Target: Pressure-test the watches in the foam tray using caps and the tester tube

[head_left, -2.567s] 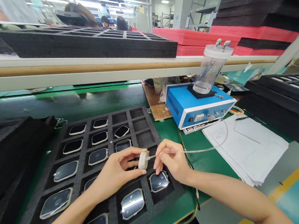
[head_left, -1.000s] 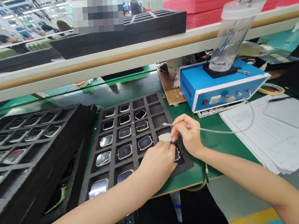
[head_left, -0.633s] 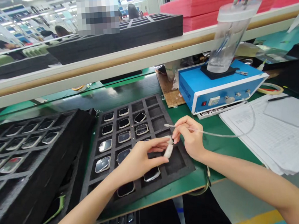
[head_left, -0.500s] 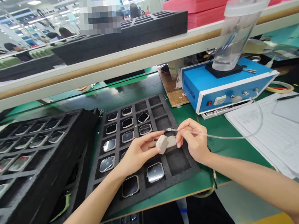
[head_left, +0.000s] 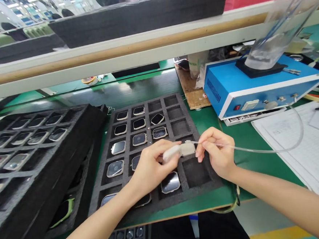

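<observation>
My left hand (head_left: 157, 161) is closed around a small whitish block (head_left: 171, 153), blurred by motion. Right beside the block is a flat pale squarish plate (head_left: 188, 149); whether they are joined I cannot tell. My right hand (head_left: 219, 150) pinches a thin clear tube (head_left: 256, 150) close to its tip, and that tip lies at the plate's upper edge. Below both hands is a black foam tray (head_left: 197, 173) whose pockets hold several square watch faces (head_left: 139, 139). Part of the tray is hidden by my left hand and forearm.
At the back right, a blue box (head_left: 228, 82) with switches carries a clear cylinder (head_left: 269, 50); the tube runs to its front. Papers (head_left: 314, 141) lie at right. More stacked foam trays (head_left: 66, 151) stand at left. A shelf rail (head_left: 133, 54) crosses behind.
The tube's tip has come from above the plate to its upper edge. My left hand has turned the block, which now lies flatter. The camera view has shifted down and left.
</observation>
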{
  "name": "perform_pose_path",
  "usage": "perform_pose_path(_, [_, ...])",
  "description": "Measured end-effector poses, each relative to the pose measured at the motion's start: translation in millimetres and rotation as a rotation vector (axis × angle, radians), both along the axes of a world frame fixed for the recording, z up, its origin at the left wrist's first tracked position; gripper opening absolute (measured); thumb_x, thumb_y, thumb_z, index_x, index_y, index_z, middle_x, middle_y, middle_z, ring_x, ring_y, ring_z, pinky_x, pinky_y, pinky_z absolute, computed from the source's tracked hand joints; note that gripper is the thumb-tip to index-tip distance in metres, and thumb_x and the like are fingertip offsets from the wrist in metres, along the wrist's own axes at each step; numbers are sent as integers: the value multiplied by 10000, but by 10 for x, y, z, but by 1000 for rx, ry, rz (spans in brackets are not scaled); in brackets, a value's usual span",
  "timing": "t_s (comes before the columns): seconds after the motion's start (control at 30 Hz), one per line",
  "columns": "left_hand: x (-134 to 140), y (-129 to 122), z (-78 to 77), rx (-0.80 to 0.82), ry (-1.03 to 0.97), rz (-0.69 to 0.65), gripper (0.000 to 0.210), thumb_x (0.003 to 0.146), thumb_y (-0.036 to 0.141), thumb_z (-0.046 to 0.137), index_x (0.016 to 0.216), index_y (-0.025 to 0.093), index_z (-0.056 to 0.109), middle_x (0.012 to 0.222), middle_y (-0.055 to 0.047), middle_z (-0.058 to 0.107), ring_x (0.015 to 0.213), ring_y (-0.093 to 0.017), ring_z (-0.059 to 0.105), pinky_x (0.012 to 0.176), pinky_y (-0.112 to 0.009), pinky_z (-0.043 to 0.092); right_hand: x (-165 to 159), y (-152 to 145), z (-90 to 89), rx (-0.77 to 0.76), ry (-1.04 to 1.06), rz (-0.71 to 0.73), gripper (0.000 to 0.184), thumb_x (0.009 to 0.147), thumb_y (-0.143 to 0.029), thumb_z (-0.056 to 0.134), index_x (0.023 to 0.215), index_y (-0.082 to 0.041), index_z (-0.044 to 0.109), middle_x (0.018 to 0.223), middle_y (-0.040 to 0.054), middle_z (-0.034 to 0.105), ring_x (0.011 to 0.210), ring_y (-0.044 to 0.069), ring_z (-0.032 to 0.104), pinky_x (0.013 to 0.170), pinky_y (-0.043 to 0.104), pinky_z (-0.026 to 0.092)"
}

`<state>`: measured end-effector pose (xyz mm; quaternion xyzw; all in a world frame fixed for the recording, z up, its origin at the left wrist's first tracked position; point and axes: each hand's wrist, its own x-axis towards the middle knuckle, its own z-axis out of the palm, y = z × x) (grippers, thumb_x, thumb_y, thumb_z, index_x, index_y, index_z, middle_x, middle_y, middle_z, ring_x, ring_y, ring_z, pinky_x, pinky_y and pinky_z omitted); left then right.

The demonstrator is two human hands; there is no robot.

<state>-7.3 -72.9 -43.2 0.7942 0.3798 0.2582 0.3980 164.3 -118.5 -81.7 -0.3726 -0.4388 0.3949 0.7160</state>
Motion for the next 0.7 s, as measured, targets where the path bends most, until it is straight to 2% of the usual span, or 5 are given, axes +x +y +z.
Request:
perform_pose_path(0.13, [157, -217, 100, 324, 326, -183, 269, 762, 122, 546, 989, 192, 670, 891, -50, 630, 689, -157, 618, 604, -254, 501, 6, 17, 1, 15, 5, -14, 140, 775, -74, 486, 727, -166, 581, 482, -36, 613, 344, 85, 524, 355, 174, 430])
perform_pose_path(0.23, [316, -312, 113, 412, 655, -332, 262, 766, 106, 503, 973, 154, 655, 871, -82, 608, 630, -191, 624, 561, -308, 516, 16, 36, 9, 25, 5, -30, 147, 775, -73, 479, 726, -166, 581, 482, -38, 614, 344, 82, 520, 366, 177, 432])
perform_pose_path(0.3, [395, -306, 121, 402, 724, -412, 265, 729, 79, 507, 948, 138, 646, 917, -105, 608, 653, -216, 638, 571, -333, 529, 23, 52, 16, 13, 9, -44, 141, 763, -73, 482, 715, -166, 577, 477, -42, 610, 339, 81, 514, 370, 181, 431])
perform_pose_path(0.57, [350, 28, 192, -104, 396, -626, 364, 647, 149, 751, 1000, 183, 671, 1128, -73, 558, 559, -81, 610, 545, -216, 533, 34, 82, 66, -20, 66, -40, 99, 722, -96, 491, 692, -172, 547, 468, -45, 613, 324, 91, 509, 352, 191, 421])
perform_pose_path(0.7, [215, 31, 65, -319, 173, -444, 401, 689, 288, 750, 1054, 173, 630, 778, -8, 637, 594, -143, 658, 577, -242, 555, 28, 58, 66, 0, 83, -80, 91, 730, -111, 495, 694, -173, 552, 467, -45, 615, 317, 86, 506, 345, 183, 413])
